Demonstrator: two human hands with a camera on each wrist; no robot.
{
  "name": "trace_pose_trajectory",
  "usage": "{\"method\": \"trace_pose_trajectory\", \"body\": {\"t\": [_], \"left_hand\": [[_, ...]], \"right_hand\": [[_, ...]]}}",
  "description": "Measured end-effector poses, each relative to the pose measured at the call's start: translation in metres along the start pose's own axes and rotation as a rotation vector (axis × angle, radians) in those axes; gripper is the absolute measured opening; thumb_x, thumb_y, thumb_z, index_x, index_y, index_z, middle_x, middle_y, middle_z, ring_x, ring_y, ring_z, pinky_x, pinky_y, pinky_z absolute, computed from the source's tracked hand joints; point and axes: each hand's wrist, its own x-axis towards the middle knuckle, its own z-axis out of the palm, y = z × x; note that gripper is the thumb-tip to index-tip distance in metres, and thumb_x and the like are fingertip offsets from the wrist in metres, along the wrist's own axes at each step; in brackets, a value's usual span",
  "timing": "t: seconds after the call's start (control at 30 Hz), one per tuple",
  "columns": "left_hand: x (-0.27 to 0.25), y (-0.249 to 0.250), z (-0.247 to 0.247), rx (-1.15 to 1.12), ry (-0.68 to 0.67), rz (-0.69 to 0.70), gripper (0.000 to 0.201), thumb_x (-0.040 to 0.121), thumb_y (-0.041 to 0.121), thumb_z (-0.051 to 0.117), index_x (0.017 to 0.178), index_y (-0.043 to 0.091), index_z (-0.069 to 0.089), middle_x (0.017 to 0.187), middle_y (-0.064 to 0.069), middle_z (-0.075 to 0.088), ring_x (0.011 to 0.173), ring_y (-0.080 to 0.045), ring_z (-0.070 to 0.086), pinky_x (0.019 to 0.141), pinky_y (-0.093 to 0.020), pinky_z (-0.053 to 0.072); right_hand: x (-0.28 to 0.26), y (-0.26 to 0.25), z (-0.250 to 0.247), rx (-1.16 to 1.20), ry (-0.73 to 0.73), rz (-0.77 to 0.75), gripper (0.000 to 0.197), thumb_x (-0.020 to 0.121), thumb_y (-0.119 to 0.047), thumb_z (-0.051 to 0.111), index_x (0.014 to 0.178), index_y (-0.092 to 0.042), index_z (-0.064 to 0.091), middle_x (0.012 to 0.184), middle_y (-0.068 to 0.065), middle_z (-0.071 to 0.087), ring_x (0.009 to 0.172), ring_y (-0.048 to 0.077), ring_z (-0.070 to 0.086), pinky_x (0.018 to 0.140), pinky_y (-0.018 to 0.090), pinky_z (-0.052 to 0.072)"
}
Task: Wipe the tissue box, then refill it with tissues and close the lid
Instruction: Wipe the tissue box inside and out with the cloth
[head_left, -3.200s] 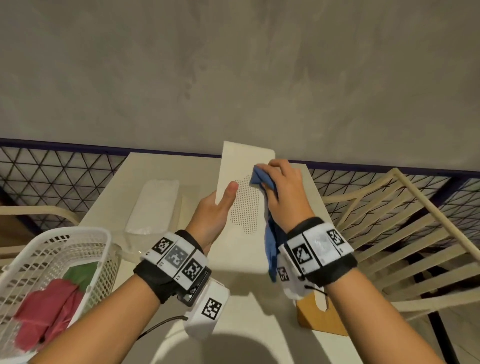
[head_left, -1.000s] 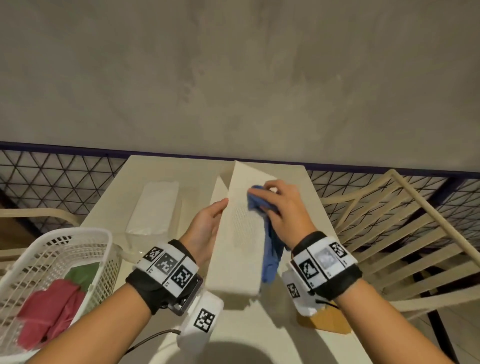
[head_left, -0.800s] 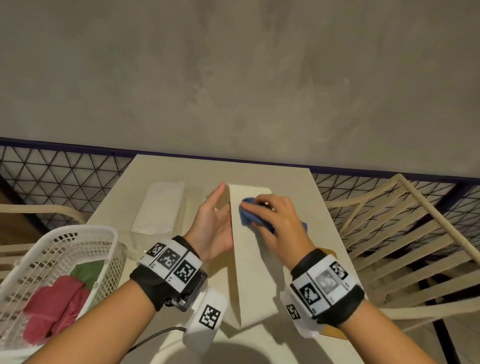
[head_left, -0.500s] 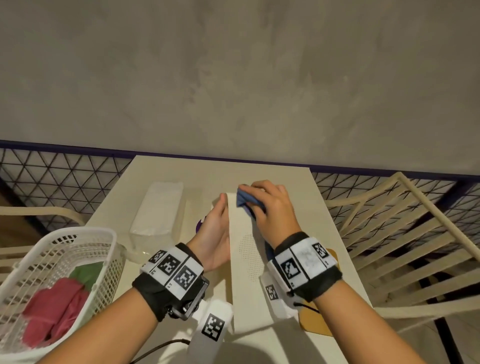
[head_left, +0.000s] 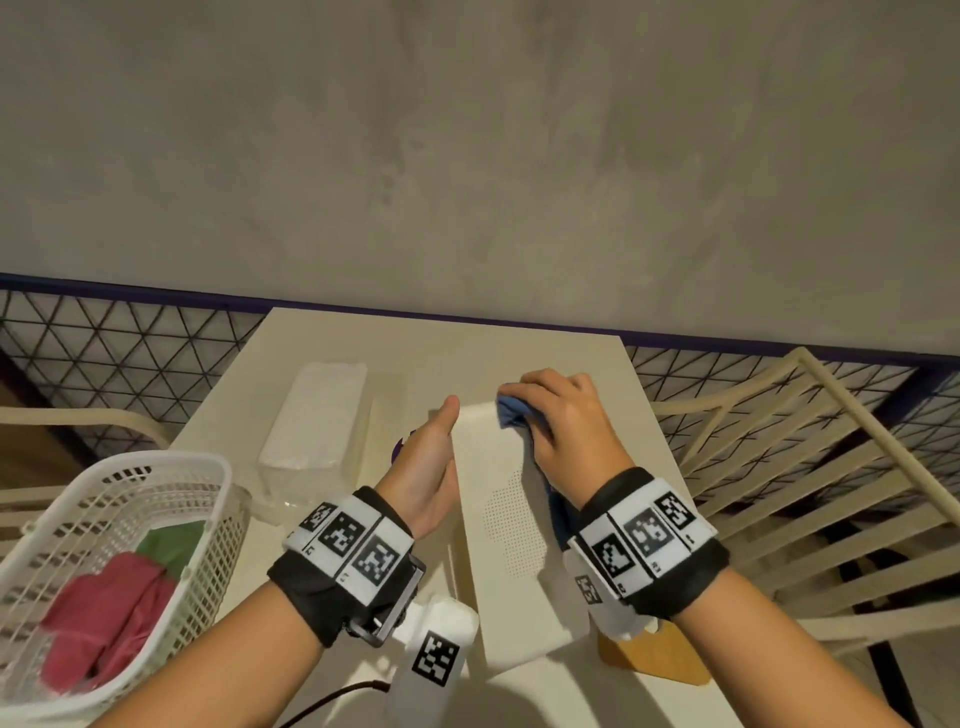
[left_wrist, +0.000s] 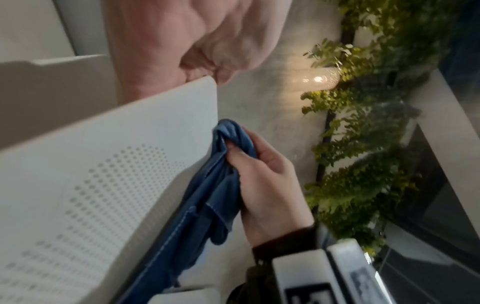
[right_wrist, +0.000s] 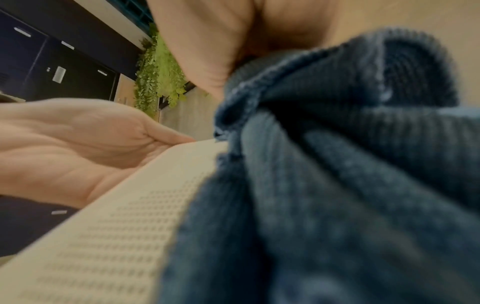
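Note:
The white tissue box (head_left: 498, 519) lies lengthwise over the table with its dotted face up. My left hand (head_left: 428, 467) presses flat against its left side, thumb straight along the edge; its fingers are hidden. My right hand (head_left: 566, 421) grips a bunched blue cloth (head_left: 511, 413) and presses it on the box's far right corner. The left wrist view shows the blue cloth (left_wrist: 207, 195) hanging down the box's (left_wrist: 103, 164) right side. In the right wrist view the cloth (right_wrist: 337, 185) fills most of the picture. A pack of tissues (head_left: 317, 415) in clear wrap lies left of the box.
A wooden lid (head_left: 654, 660) lies on the table under my right wrist. A white basket (head_left: 171, 460) holding red and green cloths stands at the left. Cream chairs (head_left: 805, 493) stand on both sides, with a mesh fence and grey wall behind the table (head_left: 467, 353).
The box has turned from standing on its narrow side to lying with its dotted face up. My right hand has carried the cloth to the far right corner.

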Motion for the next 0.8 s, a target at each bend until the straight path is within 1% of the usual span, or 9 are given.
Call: {"method": "trace_pose_trajectory", "body": {"t": [0.07, 0.17, 0.23, 0.33, 0.37, 0.43, 0.53, 0.73, 0.8], "left_hand": [[-0.001, -0.002, 0.006, 0.015, -0.007, 0.031, 0.048, 0.100, 0.038, 0.023, 0.118, 0.005, 0.053, 0.101, -0.015, 0.063, 0.090, -0.021, 0.058, 0.083, -0.030, 0.045], [-0.001, -0.006, 0.013, -0.081, -0.005, 0.080, 0.033, 0.100, 0.026, 0.027, 0.109, 0.005, 0.052, 0.091, -0.011, 0.058, 0.088, -0.016, 0.055, 0.078, -0.024, 0.050], [0.001, -0.004, 0.009, -0.085, 0.008, 0.083, 0.041, 0.101, 0.031, 0.025, 0.117, 0.003, 0.051, 0.097, -0.014, 0.060, 0.093, -0.019, 0.056, 0.086, -0.029, 0.045], [0.003, -0.001, -0.001, -0.014, 0.025, 0.040, 0.055, 0.099, 0.044, 0.022, 0.122, 0.004, 0.052, 0.105, -0.017, 0.063, 0.093, -0.023, 0.058, 0.087, -0.033, 0.042], [0.002, 0.001, -0.001, 0.000, 0.035, 0.034, 0.056, 0.098, 0.045, 0.022, 0.124, 0.005, 0.051, 0.108, -0.018, 0.064, 0.095, -0.024, 0.059, 0.089, -0.034, 0.042], [0.003, 0.001, -0.006, 0.034, 0.058, 0.042, 0.054, 0.099, 0.044, 0.022, 0.124, 0.006, 0.051, 0.106, -0.016, 0.067, 0.096, -0.024, 0.060, 0.091, -0.034, 0.042], [0.003, 0.006, -0.012, 0.055, 0.062, 0.087, 0.049, 0.099, 0.041, 0.023, 0.105, 0.008, 0.059, 0.080, -0.007, 0.074, 0.085, -0.019, 0.063, 0.080, -0.030, 0.046], [-0.001, 0.012, -0.017, 0.063, 0.052, 0.085, 0.043, 0.100, 0.036, 0.026, 0.094, 0.011, 0.061, 0.079, -0.008, 0.069, 0.080, -0.020, 0.061, 0.078, -0.032, 0.044], [-0.004, 0.016, -0.018, 0.054, 0.054, 0.050, 0.038, 0.097, 0.029, 0.029, 0.088, 0.010, 0.060, 0.073, -0.008, 0.067, 0.074, -0.022, 0.059, 0.074, -0.033, 0.043]], "right_hand": [[-0.001, -0.010, 0.005, -0.054, 0.012, -0.002, 0.036, 0.063, 0.011, 0.072, 0.095, -0.006, 0.069, 0.092, 0.012, 0.068, 0.077, 0.036, 0.056, 0.070, 0.028, 0.036], [0.002, -0.030, 0.017, -0.072, 0.012, -0.126, 0.044, 0.053, 0.014, 0.076, 0.090, -0.007, 0.068, 0.084, 0.009, 0.068, 0.068, 0.031, 0.055, 0.068, 0.021, 0.034], [0.004, -0.024, 0.012, -0.037, 0.017, -0.156, 0.040, 0.059, 0.013, 0.073, 0.094, -0.006, 0.068, 0.087, 0.010, 0.069, 0.070, 0.033, 0.055, 0.070, 0.024, 0.033], [0.002, -0.006, -0.001, 0.029, 0.058, -0.011, 0.030, 0.075, 0.007, 0.062, 0.102, -0.004, 0.068, 0.098, 0.016, 0.067, 0.083, 0.037, 0.054, 0.077, 0.028, 0.038], [0.002, 0.000, -0.002, 0.089, 0.057, 0.060, 0.031, 0.079, 0.008, 0.058, 0.106, -0.004, 0.066, 0.103, 0.017, 0.065, 0.090, 0.036, 0.053, 0.080, 0.026, 0.035], [0.001, 0.007, 0.000, 0.234, 0.075, 0.167, 0.034, 0.083, 0.010, 0.054, 0.112, -0.005, 0.064, 0.109, 0.017, 0.062, 0.098, 0.025, 0.053, 0.081, 0.011, 0.034], [-0.003, 0.013, 0.003, 0.420, 0.204, 0.251, 0.033, 0.084, 0.014, 0.052, 0.113, 0.001, 0.061, 0.108, 0.020, 0.063, 0.096, 0.014, 0.053, 0.080, -0.007, 0.034], [-0.016, 0.016, 0.007, 0.517, 0.160, 0.305, 0.031, 0.086, 0.009, 0.054, 0.115, 0.002, 0.059, 0.107, 0.014, 0.062, 0.095, 0.014, 0.056, 0.079, -0.008, 0.035], [-0.012, 0.014, 0.004, 0.522, 0.185, 0.271, 0.030, 0.086, 0.007, 0.054, 0.115, 0.002, 0.060, 0.106, 0.013, 0.062, 0.090, 0.004, 0.054, 0.079, -0.008, 0.034]]}}
